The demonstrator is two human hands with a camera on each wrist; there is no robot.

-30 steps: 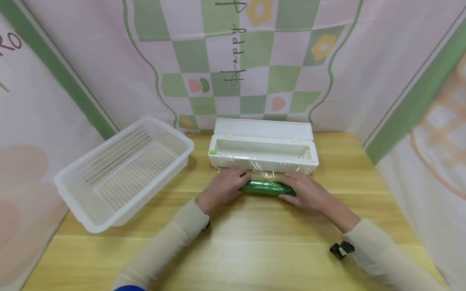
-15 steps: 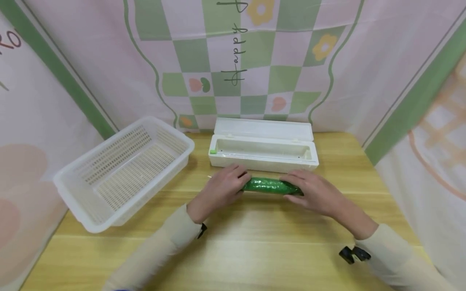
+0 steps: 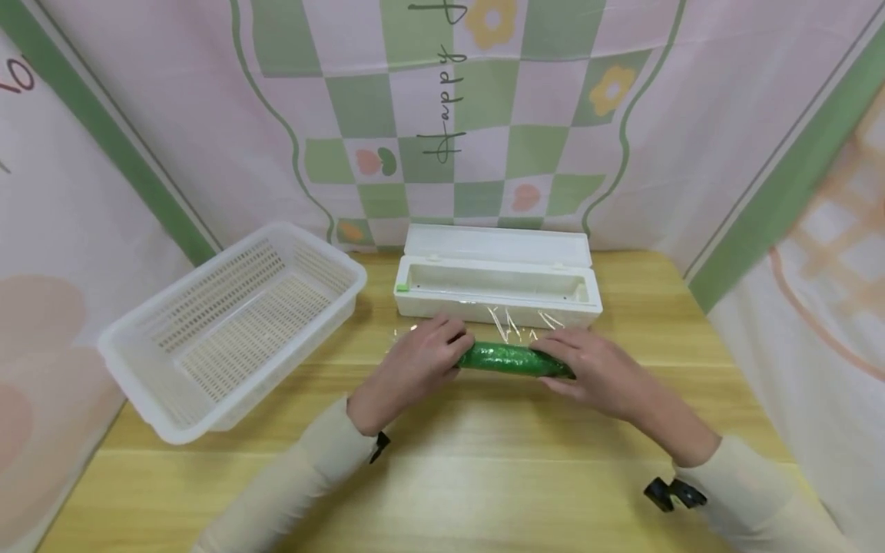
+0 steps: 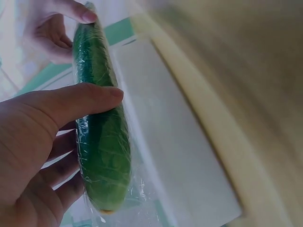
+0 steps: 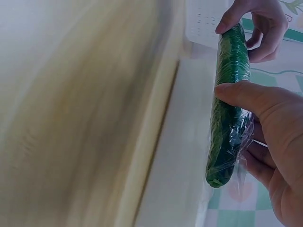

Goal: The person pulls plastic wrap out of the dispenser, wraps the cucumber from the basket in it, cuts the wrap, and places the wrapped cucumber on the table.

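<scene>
A dark green cucumber (image 3: 508, 359) lies crosswise between both hands, with clear cling film (image 4: 142, 189) wrapped about it. My left hand (image 3: 423, 361) grips its left end, thumb on the near side and fingers behind. My right hand (image 3: 600, 370) holds the right end the same way, as the right wrist view shows with its thumb pressed on the wrapped skin (image 5: 229, 123). Just beyond stands a long white film dispenser box (image 3: 498, 313), its lid raised. Shiny streaks of film span the gap between its front and the cucumber.
A white slotted plastic basket (image 3: 238, 422) stands at the left of the wooden table (image 3: 456, 484). Behind the box hangs a patterned cloth (image 3: 484, 153) along the table's back edge. A small green piece (image 3: 403, 288) sits at the box's left end.
Both hands and the cucumber have shifted slightly right, and the right hand now sits farther from the left. Film glints in front of the box changed, fading and then showing again.
</scene>
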